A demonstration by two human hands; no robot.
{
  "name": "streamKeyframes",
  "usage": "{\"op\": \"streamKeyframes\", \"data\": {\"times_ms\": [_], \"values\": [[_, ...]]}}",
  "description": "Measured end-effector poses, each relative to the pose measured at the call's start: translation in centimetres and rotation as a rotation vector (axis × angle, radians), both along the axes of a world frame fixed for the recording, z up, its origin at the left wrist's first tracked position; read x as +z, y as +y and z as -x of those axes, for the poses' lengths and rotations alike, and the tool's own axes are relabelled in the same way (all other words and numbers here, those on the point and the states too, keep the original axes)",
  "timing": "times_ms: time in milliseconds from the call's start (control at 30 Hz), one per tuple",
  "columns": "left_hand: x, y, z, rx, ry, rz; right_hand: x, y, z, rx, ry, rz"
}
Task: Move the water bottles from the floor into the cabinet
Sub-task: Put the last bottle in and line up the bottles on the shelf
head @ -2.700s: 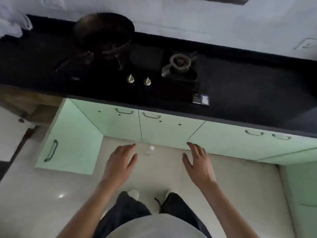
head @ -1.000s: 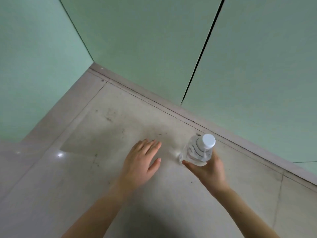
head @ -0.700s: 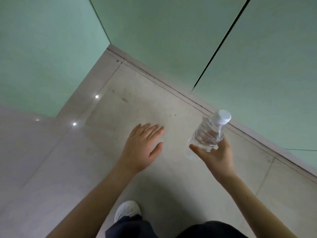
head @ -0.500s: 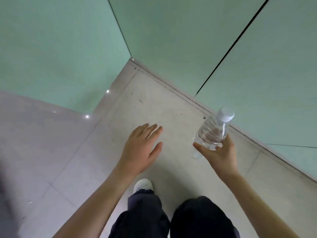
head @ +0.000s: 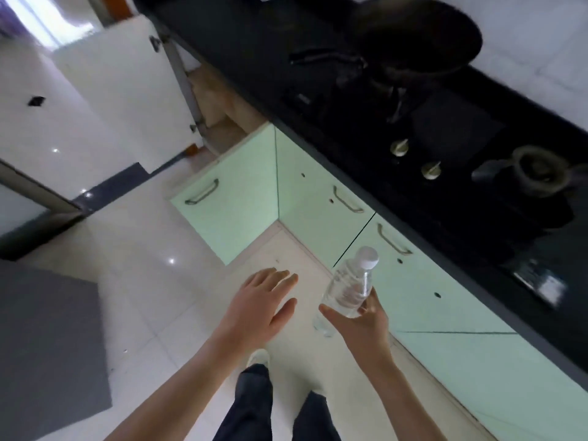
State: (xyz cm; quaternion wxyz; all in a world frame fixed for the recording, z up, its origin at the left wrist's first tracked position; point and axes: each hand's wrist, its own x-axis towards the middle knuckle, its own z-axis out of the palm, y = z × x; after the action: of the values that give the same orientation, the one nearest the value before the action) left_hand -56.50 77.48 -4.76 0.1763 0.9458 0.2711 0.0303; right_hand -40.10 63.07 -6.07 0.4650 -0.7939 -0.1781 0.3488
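Bottle [head: 348, 289] in right hand [head: 359, 323]; cabinet doors [head: 318, 198] closed.

The open cabinet door [head: 229, 198] juts out at eleven o'clock, walling the floor [head: 178, 300] corner on that side. Closed green doors [head: 321, 205] block twelve to three o'clock, under the overhanging table [head: 477, 249]. Floor toward nine o'clock lies open.

Right hand [head: 362, 323] grips a clear water bottle [head: 348, 291] off the floor, left hand [head: 257, 307] flat and empty, green cabinet doors [head: 321, 202] shut.
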Motion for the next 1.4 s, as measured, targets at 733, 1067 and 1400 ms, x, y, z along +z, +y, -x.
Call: {"op": "streamKeyframes", "data": {"times_ms": [733,1067,1400], "values": [[8.8,-10.1,35.0,0.902,-0.067,-0.014,7.7,4.9,24.7,0.789,-0.097,-0.307],[9.1,-0.2,48.2,0.855,-0.019,0.078,7.6,16.6,39.1,0.798,-0.118,-0.354],[8.5,16.8,44.1,0.701,-0.084,0.078,7.2,27.6,34.1,0.483,-0.096,-0.25]]}}
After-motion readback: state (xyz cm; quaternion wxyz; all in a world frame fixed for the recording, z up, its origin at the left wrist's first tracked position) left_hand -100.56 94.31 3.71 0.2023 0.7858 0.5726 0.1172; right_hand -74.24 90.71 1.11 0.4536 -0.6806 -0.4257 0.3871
